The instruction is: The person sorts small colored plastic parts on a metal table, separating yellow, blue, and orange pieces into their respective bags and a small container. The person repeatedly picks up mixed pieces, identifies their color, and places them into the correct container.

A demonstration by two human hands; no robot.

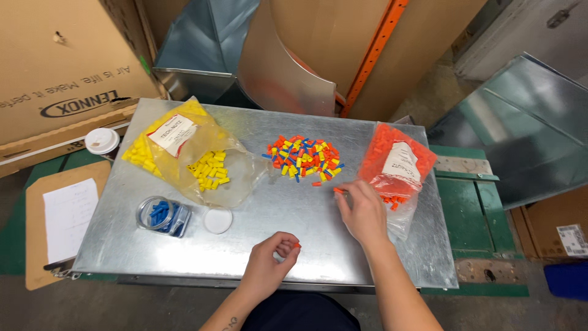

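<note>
Wire connectors [304, 157] lie mixed mid-bench [294, 220]; why?
A: 3 colours, piled between the yellow bag [177, 153] and orange bag [397, 160].
B: Hands?
A: Left hand [269, 265] pinches 1 orange connector [297, 245]; right hand [362, 211] pinches another [337, 190] beside the orange bag.

Left hand [269, 260] low in the view, at about 6 o'clock, forearm entering from the bottom edge, a small dark tattoo near the wrist. Fingers [288, 240] curled inward, thumb and fingertips pinched together around a tiny orange piece [296, 245]. Right hand [362, 211] further forward, toward 2 o'clock from the left one, bare forearm rising from the bottom edge at 5 o'clock. Palm turned down, fingers stretched toward 11 o'clock, fingertips closed on another small orange piece [338, 190]. Hands well apart, not touching.
</note>
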